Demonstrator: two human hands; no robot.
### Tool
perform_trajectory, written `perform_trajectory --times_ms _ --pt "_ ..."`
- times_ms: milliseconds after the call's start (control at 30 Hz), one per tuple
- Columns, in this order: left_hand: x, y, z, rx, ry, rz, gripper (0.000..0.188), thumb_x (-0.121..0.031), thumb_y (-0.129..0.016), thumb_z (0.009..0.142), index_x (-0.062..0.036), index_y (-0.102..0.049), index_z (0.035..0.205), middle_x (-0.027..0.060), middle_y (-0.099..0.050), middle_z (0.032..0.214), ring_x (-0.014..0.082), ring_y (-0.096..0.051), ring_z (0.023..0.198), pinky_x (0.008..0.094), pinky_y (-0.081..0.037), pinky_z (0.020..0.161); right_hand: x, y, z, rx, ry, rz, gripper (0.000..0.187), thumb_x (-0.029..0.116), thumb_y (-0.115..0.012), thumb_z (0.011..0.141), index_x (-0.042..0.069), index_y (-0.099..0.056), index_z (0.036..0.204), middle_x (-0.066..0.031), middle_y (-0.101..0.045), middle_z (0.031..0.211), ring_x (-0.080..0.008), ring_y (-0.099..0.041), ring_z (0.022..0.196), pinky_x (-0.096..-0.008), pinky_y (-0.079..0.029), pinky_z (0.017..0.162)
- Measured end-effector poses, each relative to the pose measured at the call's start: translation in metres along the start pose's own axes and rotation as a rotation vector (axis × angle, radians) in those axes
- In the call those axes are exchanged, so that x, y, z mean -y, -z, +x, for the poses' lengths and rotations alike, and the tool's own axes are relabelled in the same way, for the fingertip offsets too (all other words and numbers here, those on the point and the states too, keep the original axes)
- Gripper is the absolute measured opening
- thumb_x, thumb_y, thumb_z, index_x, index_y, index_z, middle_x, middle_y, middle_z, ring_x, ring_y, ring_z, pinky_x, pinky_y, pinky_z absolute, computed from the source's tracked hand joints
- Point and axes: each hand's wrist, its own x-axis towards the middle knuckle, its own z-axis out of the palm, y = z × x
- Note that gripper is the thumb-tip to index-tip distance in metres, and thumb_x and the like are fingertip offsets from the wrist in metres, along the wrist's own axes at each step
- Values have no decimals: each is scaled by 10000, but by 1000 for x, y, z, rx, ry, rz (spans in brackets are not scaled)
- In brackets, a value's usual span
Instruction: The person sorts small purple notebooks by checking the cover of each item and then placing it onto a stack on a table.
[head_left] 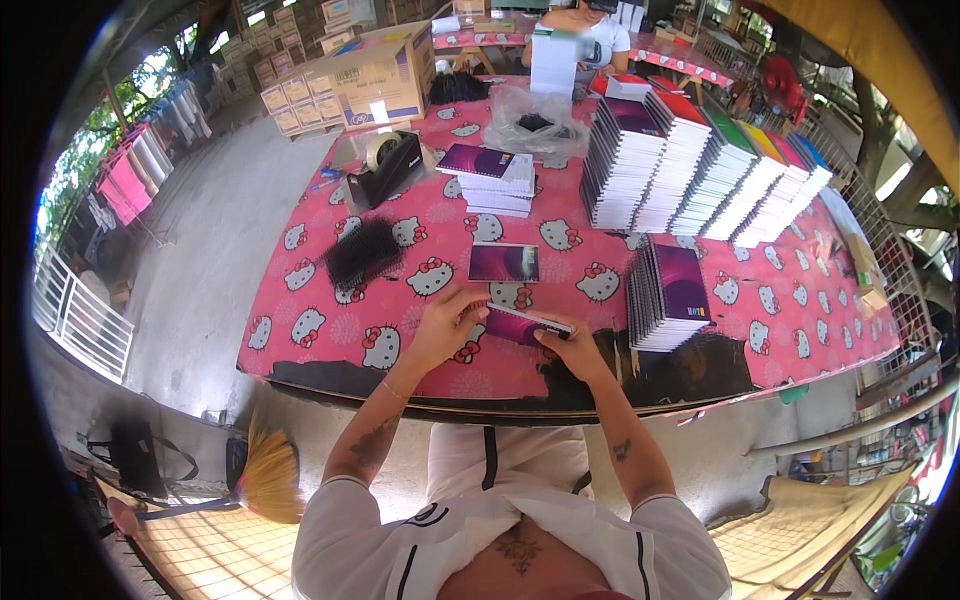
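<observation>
A purple notebook (514,327) is held tilted just above the table's near edge. My right hand (568,346) grips its right end, thumb over the cover. At the notebook's left end, the fingers of my left hand (452,324) are pinched together; whatever is between them is too small to make out. Just beyond my hands another purple notebook (504,262) lies flat. A loose heap of black binding coils (364,252) rests to the left. Right of my hands stands a stack of purple spiral notebooks (668,295).
Tall notebook stacks (690,165) in several colours fill the table's far right. A smaller stack (497,190), a black tape dispenser (388,165) and a clear plastic bag (535,122) lie farther back. Cardboard boxes (375,75) stand behind; a person (590,40) works across the table.
</observation>
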Motion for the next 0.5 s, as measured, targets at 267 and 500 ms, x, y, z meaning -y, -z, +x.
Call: perform_trajectory --times_ms 267,500 --pt "-5 16 15 226 -73 53 206 -110 -716 888 -33 -662 1071 108 -630 859 247 -669 747 358 -517 672 -11 1 -1 -10 83 -20 364 35 -641 930 30 -651 1293 33 -681 1047 -33 -558 856 -204 -472 756" --pt "-19 20 13 296 -131 81 303 -213 -679 924 -76 -641 1192 101 -583 980 257 -621 836 400 -499 747 -2 1 -8 29 128 -67 387 52 -627 953 43 -623 1339 26 -672 1103 -51 -545 900 -229 -467 819"
